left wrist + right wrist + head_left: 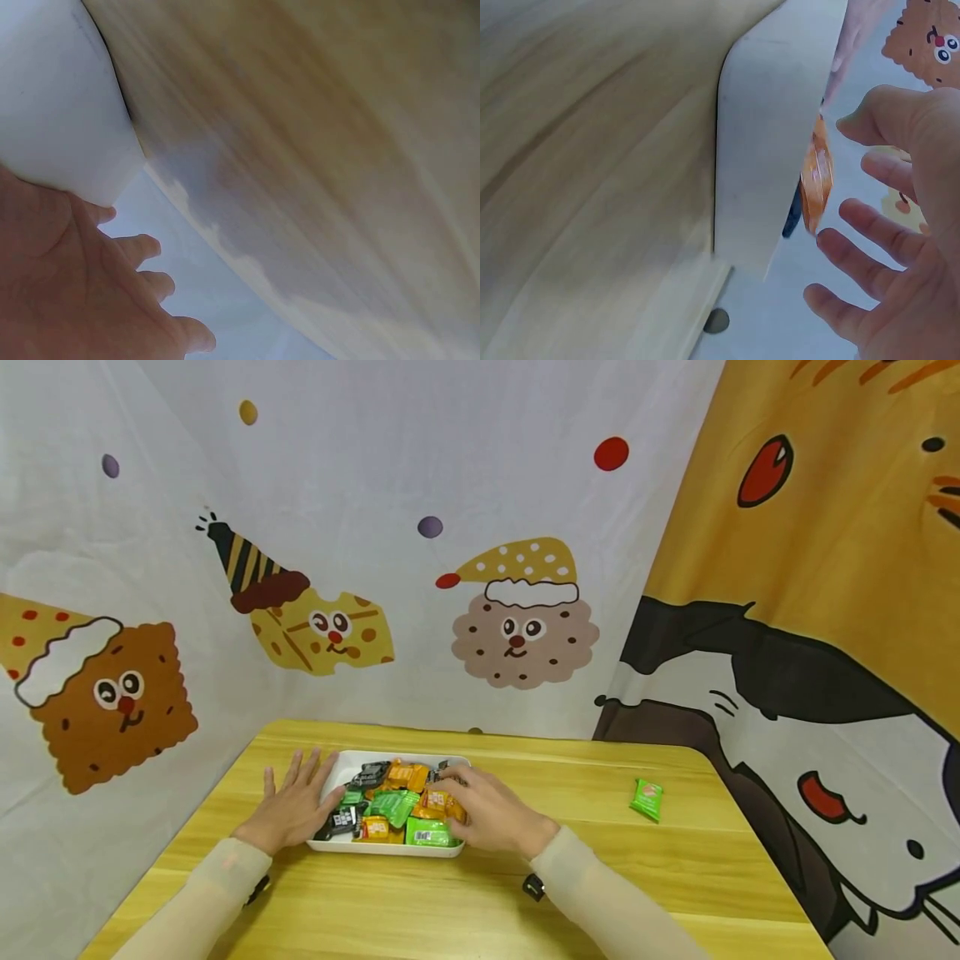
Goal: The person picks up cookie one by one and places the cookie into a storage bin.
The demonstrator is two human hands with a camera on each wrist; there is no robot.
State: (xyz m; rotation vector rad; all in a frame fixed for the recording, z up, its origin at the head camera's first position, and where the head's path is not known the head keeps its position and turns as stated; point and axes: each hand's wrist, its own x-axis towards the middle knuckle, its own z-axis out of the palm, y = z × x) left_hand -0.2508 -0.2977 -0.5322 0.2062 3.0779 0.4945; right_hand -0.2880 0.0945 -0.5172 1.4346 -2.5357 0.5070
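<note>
A white tray (386, 850) holds several small wrapped snack packets in black, orange and green. My left hand (288, 810) lies at the tray's left side, its fingers straight and spread; the left wrist view shows the palm (67, 277) beside the white tray wall (60, 90). Over the tray's right part is my right hand (498, 814), fingers spread and slightly bent. In the right wrist view an orange packet (817, 180) shows above the tray's rim, apart from the fingers (874, 225). Nearest that hand are an orange packet (431, 804) and a bright green packet (429, 833).
The tray stands on a yellow wood-grain table (420, 910). One green packet (647, 799) lies alone on the table's right side. Behind the table hangs a white cloth (360, 460) with cartoon food, and at right another with a cartoon animal (810, 568).
</note>
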